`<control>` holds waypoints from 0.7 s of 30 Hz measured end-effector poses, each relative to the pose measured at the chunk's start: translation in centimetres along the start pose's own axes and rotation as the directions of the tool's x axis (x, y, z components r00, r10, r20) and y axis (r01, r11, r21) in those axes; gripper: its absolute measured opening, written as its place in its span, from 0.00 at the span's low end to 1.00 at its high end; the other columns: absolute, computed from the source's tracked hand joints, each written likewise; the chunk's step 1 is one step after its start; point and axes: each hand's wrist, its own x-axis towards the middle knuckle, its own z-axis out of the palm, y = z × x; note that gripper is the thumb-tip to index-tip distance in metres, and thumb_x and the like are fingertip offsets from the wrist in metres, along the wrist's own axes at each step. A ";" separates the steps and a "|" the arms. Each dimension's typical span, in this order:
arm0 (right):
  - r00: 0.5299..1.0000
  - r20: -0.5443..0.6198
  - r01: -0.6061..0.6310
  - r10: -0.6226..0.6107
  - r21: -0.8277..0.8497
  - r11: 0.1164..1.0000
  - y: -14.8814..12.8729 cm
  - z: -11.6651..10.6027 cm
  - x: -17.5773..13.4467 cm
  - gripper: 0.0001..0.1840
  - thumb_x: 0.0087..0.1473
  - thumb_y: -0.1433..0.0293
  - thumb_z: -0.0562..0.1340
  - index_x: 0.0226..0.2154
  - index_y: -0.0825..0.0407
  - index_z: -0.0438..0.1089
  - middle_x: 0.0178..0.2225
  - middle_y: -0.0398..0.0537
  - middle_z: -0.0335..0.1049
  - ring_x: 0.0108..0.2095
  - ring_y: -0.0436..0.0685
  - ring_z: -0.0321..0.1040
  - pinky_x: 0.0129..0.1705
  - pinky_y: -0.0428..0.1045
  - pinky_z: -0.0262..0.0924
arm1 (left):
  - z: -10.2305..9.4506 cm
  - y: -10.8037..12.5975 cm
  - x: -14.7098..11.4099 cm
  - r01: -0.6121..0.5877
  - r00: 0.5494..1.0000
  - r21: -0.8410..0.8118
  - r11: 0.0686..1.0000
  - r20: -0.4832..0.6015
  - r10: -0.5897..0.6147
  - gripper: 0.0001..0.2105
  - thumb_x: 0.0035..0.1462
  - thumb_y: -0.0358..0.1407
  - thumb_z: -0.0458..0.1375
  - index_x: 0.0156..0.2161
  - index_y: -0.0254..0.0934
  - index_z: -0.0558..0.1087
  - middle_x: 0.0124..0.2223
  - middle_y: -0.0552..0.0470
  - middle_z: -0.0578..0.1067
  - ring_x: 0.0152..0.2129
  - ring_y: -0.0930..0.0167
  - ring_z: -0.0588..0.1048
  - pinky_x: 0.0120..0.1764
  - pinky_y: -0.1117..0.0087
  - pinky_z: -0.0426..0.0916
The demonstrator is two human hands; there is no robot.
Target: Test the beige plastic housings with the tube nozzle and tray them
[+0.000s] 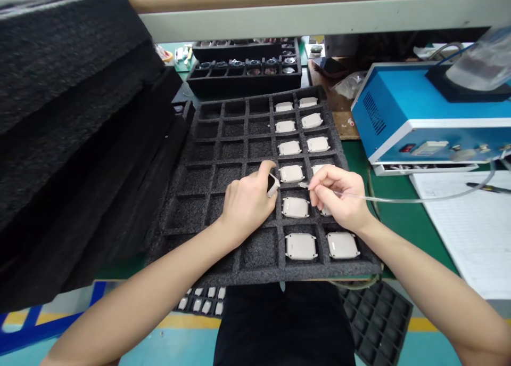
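My left hand (pixel 249 201) is closed around the edge of a watch case (pixel 273 185), tilted on its side above a foam tray (pixel 259 254). In my right hand (pixel 339 194), the fingers pinch the end of a clear thin tube (pixel 395 199) with a small pale tip (pixel 303 185), which points left toward that case. Beige square watch cases, such as one near the front (pixel 301 246), lie flat in the tray's two right columns. Some of them are partly hidden behind my right hand. The left columns of compartments hold no cases.
A blue dispenser box (pixel 399 105) stands at the right, bearing a clear container (pixel 479 62). Paper sheets (pixel 459 227) and a pen (pixel 489 188) lie before it. Stacked black foam (pixel 80 115) leans close on the left. Behind is another tray of watches (pixel 243 82).
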 end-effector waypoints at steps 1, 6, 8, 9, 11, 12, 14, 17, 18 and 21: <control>1.000 0.000 -0.001 0.001 0.001 1.000 0.0 0.0 0.0 0.04 0.46 0.77 0.56 0.23 0.54 0.65 0.15 0.40 0.65 0.14 0.46 0.59 0.17 0.42 0.53 | -0.1 -0.2 0.2 -0.007 1.000 -0.071 0.997 0.025 0.009 0.20 0.49 0.33 0.57 0.50 0.40 0.68 0.24 0.54 0.70 0.20 0.66 0.69 0.26 0.71 0.56; 1.000 0.006 0.001 -0.001 0.012 1.000 0.1 0.0 0.2 0.05 0.46 0.77 0.56 0.23 0.54 0.65 0.15 0.40 0.65 0.14 0.45 0.59 0.16 0.42 0.53 | -1.7 -1.4 0.9 -0.115 0.959 -0.289 0.950 0.217 0.182 0.19 0.45 0.33 0.61 0.47 0.39 0.72 0.22 0.59 0.65 0.18 0.73 0.64 0.23 0.73 0.56; 1.000 0.009 0.001 -0.002 0.019 1.000 0.1 0.0 0.2 0.05 0.46 0.77 0.56 0.23 0.54 0.64 0.15 0.40 0.65 0.14 0.45 0.59 0.16 0.41 0.53 | -2.3 -1.9 1.1 -0.238 0.941 -0.211 0.948 0.193 0.279 0.19 0.48 0.33 0.59 0.47 0.40 0.74 0.30 0.53 0.70 0.27 0.69 0.70 0.31 0.70 0.63; 1.000 0.010 0.001 -0.001 0.022 1.000 0.1 0.0 0.2 0.05 0.46 0.77 0.56 0.23 0.54 0.64 0.15 0.39 0.65 0.14 0.45 0.59 0.16 0.41 0.53 | -2.4 -2.1 1.2 -0.305 0.927 -0.172 0.937 0.174 0.334 0.18 0.49 0.33 0.58 0.48 0.40 0.74 0.37 0.49 0.73 0.34 0.65 0.71 0.37 0.67 0.65; 1.000 0.016 -0.002 0.002 0.022 1.000 0.2 0.0 0.1 0.04 0.46 0.77 0.56 0.23 0.54 0.64 0.15 0.39 0.65 0.14 0.45 0.59 0.16 0.41 0.53 | -2.5 -2.4 1.4 -0.414 0.881 -0.154 0.897 0.181 0.437 0.18 0.53 0.33 0.56 0.51 0.39 0.72 0.51 0.45 0.72 0.48 0.60 0.68 0.49 0.60 0.64; 1.000 0.019 -0.004 0.003 0.021 1.000 0.2 0.0 0.1 0.04 0.46 0.77 0.56 0.24 0.54 0.64 0.15 0.39 0.65 0.14 0.45 0.59 0.16 0.41 0.54 | -2.4 -2.5 1.4 -0.443 0.858 -0.170 0.880 0.204 0.472 0.18 0.55 0.33 0.55 0.53 0.39 0.71 0.55 0.44 0.70 0.51 0.60 0.67 0.52 0.58 0.62; 1.000 0.026 -0.010 0.009 0.019 1.000 0.2 0.0 0.1 0.04 0.46 0.76 0.56 0.24 0.55 0.65 0.15 0.39 0.65 0.14 0.45 0.59 0.16 0.41 0.54 | -2.1 -2.6 1.5 -0.443 0.840 -0.210 0.871 0.243 0.486 0.19 0.58 0.34 0.54 0.55 0.39 0.69 0.56 0.44 0.71 0.52 0.60 0.67 0.54 0.56 0.62; 0.999 0.037 -0.016 0.014 0.038 0.999 0.0 -0.1 0.1 0.04 0.46 0.76 0.56 0.24 0.55 0.65 0.15 0.40 0.65 0.14 0.45 0.59 0.16 0.41 0.54 | -1.7 -2.3 1.3 -0.326 0.907 -0.333 0.885 0.155 0.392 0.22 0.58 0.36 0.56 0.57 0.39 0.66 0.55 0.43 0.72 0.50 0.60 0.70 0.53 0.57 0.64; 0.999 0.040 -0.012 0.009 0.052 0.999 0.0 -0.1 0.1 0.04 0.47 0.76 0.56 0.24 0.55 0.65 0.15 0.40 0.65 0.14 0.45 0.59 0.16 0.41 0.55 | -1.5 -2.1 1.1 -0.265 0.934 -0.430 0.863 0.107 0.340 0.23 0.57 0.36 0.57 0.58 0.39 0.66 0.55 0.44 0.71 0.49 0.61 0.71 0.53 0.58 0.65; 0.999 0.038 0.030 -0.034 0.101 0.994 -0.1 -0.2 0.0 0.04 0.47 0.75 0.57 0.24 0.55 0.65 0.15 0.40 0.64 0.14 0.45 0.59 0.16 0.41 0.55 | -0.9 -1.4 0.8 -0.042 0.985 -0.777 0.628 0.073 0.157 0.23 0.53 0.35 0.61 0.55 0.37 0.68 0.53 0.44 0.72 0.46 0.64 0.74 0.51 0.62 0.68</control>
